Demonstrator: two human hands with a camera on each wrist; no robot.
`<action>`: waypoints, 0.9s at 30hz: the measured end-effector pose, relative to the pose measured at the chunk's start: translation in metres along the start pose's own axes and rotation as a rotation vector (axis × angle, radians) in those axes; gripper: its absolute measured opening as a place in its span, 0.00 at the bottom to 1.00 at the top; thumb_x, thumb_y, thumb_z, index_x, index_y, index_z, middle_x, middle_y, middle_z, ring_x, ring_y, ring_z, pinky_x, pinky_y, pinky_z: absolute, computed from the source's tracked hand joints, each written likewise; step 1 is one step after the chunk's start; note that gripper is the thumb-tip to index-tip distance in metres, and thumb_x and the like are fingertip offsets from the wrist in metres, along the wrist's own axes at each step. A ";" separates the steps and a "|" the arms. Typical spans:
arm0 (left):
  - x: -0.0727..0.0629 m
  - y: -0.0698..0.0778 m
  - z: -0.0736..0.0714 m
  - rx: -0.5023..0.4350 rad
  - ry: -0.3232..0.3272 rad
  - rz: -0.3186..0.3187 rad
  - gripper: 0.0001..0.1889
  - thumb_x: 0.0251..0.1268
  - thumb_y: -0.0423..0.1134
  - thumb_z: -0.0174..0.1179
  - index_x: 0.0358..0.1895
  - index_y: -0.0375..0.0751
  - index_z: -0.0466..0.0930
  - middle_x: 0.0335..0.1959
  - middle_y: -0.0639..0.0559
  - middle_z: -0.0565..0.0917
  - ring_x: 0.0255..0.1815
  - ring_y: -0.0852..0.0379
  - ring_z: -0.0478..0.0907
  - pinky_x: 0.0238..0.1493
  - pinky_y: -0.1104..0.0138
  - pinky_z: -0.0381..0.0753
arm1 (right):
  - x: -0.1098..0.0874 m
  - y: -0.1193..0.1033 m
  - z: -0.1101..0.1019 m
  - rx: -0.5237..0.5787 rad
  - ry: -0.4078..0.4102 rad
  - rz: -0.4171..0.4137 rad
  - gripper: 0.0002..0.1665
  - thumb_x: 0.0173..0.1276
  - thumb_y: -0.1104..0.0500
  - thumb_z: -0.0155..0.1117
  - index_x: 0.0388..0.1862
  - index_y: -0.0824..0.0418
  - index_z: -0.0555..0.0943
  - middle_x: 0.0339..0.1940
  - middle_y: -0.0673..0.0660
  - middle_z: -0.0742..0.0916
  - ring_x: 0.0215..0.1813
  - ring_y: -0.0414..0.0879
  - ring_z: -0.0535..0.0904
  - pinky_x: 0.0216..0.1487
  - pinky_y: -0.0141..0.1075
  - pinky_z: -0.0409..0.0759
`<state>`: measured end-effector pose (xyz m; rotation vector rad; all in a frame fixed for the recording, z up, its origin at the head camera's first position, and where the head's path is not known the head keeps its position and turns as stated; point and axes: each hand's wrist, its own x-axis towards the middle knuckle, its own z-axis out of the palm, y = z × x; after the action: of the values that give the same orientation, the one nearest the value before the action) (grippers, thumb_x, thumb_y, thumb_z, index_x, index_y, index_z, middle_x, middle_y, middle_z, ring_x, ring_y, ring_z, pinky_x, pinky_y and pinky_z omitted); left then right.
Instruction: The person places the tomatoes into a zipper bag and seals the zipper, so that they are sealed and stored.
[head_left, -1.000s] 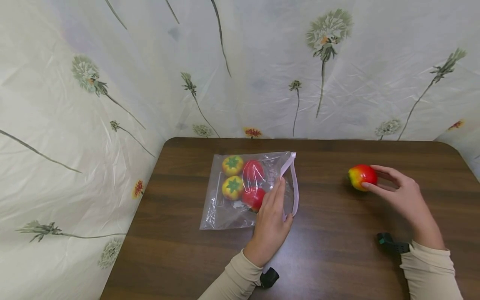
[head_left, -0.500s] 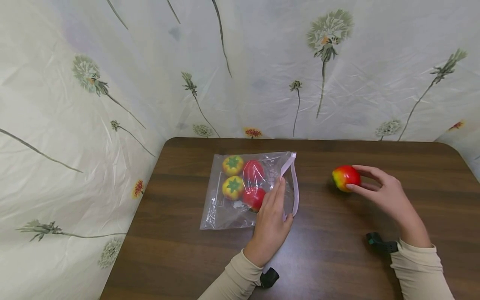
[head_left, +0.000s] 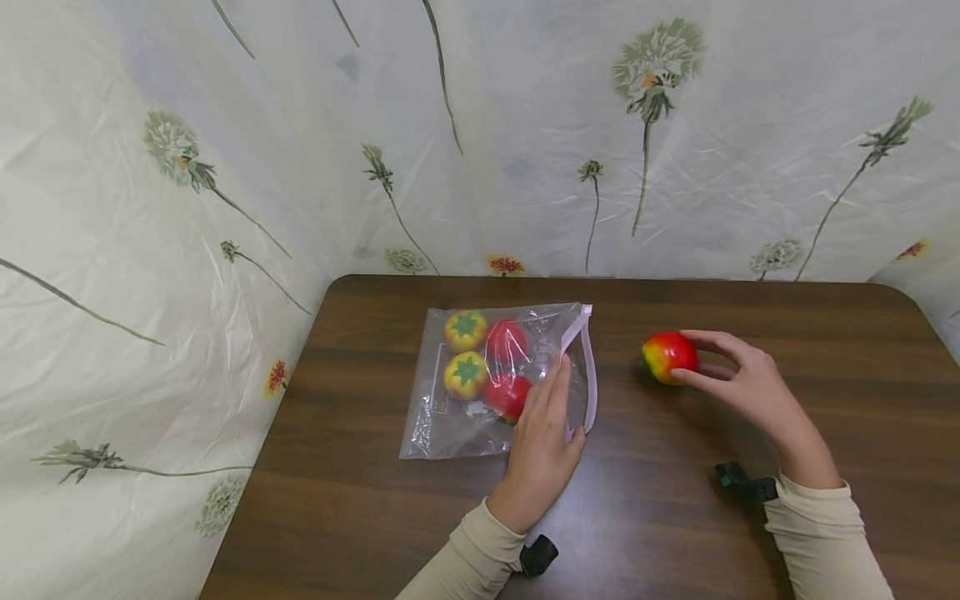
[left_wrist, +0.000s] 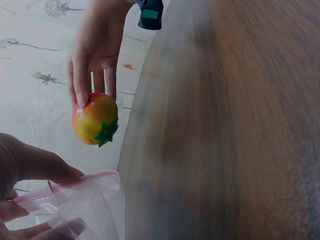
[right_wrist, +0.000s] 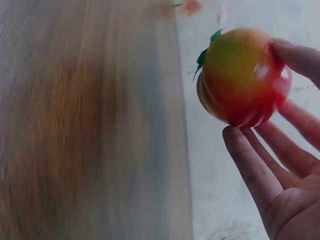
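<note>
We see the right hand [head_left: 738,385] holding a toy tomato [head_left: 668,356], red w/ a yellow-green side, pinched btwn thumb & fingertips [right_wrist: 250,160] just above the brown table [head_left: 675,517], on the right side. The right wrist view shows its green leaf top & the fingers curled round it. The left hand [head_left: 542,437] lies flat on a clear zip bag [head_left: 450,417] w/ fingers straight, pressing near the bag's pink zip edge [head_left: 589,367]. The bag sits left of the middle of the table, & its mouth faces right, toward the held tomato. Inside the bag are 4 toy tomatoes: 2 yellow ones w/ green tops [head_left: 466,331] on the far left & 2 red ones [head_left: 507,342] next to them. Flower-print sheets [head_left: 225,167] hang behind & at the left.
</note>
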<state>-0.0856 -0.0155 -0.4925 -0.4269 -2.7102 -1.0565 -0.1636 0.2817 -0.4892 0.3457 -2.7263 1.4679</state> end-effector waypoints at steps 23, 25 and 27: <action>0.000 0.000 0.000 -0.012 -0.024 -0.013 0.56 0.55 0.34 0.78 0.84 0.48 0.50 0.85 0.52 0.57 0.78 0.50 0.67 0.73 0.55 0.74 | 0.020 -0.030 0.033 0.019 -0.039 -0.042 0.35 0.59 0.60 0.80 0.66 0.56 0.80 0.64 0.58 0.84 0.56 0.24 0.77 0.53 0.20 0.81; 0.000 0.000 0.000 -0.015 -0.031 -0.021 0.56 0.56 0.34 0.77 0.85 0.49 0.49 0.85 0.53 0.56 0.78 0.51 0.67 0.73 0.56 0.75 | 0.022 -0.033 0.036 0.019 -0.044 -0.049 0.35 0.59 0.59 0.81 0.66 0.56 0.80 0.64 0.57 0.84 0.56 0.25 0.78 0.54 0.22 0.82; 0.000 0.001 0.000 -0.017 -0.039 -0.028 0.56 0.56 0.34 0.77 0.85 0.49 0.49 0.85 0.53 0.56 0.78 0.51 0.67 0.72 0.56 0.75 | 0.023 -0.035 0.039 0.021 -0.052 -0.061 0.35 0.59 0.59 0.81 0.66 0.56 0.80 0.64 0.58 0.84 0.55 0.25 0.78 0.54 0.23 0.82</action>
<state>-0.0855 -0.0149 -0.4923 -0.4173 -2.7511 -1.0907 -0.1761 0.2268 -0.4788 0.4698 -2.7150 1.4943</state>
